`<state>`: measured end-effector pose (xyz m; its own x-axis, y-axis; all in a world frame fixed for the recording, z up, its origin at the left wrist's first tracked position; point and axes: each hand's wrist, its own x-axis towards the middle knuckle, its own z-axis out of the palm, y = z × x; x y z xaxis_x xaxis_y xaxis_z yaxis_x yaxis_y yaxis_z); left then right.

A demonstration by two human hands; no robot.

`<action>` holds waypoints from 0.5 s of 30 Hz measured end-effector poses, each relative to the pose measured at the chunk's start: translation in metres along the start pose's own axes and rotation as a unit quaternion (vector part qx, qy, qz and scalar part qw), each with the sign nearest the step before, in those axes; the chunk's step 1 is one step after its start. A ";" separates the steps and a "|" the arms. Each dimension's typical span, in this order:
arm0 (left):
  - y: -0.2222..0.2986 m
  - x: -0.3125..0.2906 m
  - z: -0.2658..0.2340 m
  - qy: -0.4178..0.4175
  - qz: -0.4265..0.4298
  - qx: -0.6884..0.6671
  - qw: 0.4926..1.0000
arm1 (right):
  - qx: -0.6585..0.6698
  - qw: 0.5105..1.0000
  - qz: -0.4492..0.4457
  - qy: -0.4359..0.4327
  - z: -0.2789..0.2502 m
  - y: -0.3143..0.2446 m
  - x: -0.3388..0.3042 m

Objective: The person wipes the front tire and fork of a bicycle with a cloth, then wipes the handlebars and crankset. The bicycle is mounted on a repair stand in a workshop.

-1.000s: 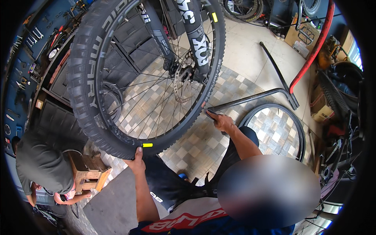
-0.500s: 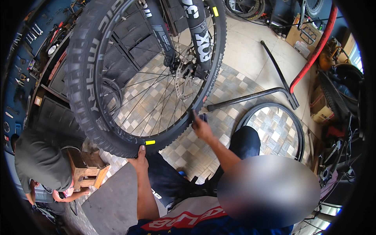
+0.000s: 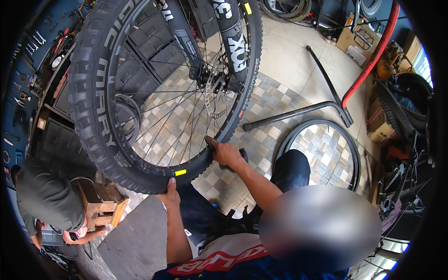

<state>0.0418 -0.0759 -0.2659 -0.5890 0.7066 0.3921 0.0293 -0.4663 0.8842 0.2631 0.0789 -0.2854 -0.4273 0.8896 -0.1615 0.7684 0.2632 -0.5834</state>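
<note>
A bicycle wheel with a knobby black tyre (image 3: 88,93) stands large in front of me, joined to a black suspension fork (image 3: 235,56). Beside its hub is a brake rotor (image 3: 209,100). My left hand (image 3: 171,198) grips the bottom of the tyre, thumb on the sidewall just under a yellow rim mark (image 3: 180,172), its other fingers hidden behind. Farther right, my right hand (image 3: 227,155) is closed over the tyre's lower right part. One of its digits reaches the rim's inner edge; the remaining fingertips are partly hidden.
Right of the wheel a red-and-black metal stand (image 3: 298,114) spreads its legs on the floor. A loose black tyre (image 3: 355,161) lies by my knee. At left, another person (image 3: 51,196) bends near a wooden stool (image 3: 100,203). Dark drawers (image 3: 156,51) stand behind the wheel.
My right hand has moved left and slightly down along the tyre. The wheel has shifted a little left in view and turned slightly, its bottom toward the right. My left hand keeps its hold.
</note>
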 end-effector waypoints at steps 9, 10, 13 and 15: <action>0.001 0.000 0.001 0.046 -0.017 0.006 0.999 | 0.096 0.994 -0.005 0.047 0.029 -0.015 -0.062; 0.002 0.000 0.000 0.045 -0.021 0.008 0.999 | 0.092 0.996 -0.003 0.004 0.029 -0.018 -0.066; 0.004 0.003 0.001 0.042 -0.025 0.007 0.999 | 0.086 0.995 -0.024 -0.050 0.020 -0.023 -0.058; 0.005 0.003 0.003 0.050 -0.035 -0.004 0.998 | 0.080 0.995 -0.052 0.028 0.013 -0.023 -0.046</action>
<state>0.0427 -0.0742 -0.2590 -0.6673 0.6810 0.3018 -0.0214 -0.4225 0.9061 0.2593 0.0269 -0.2746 -0.4698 0.8813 -0.0507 0.6341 0.2969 -0.7140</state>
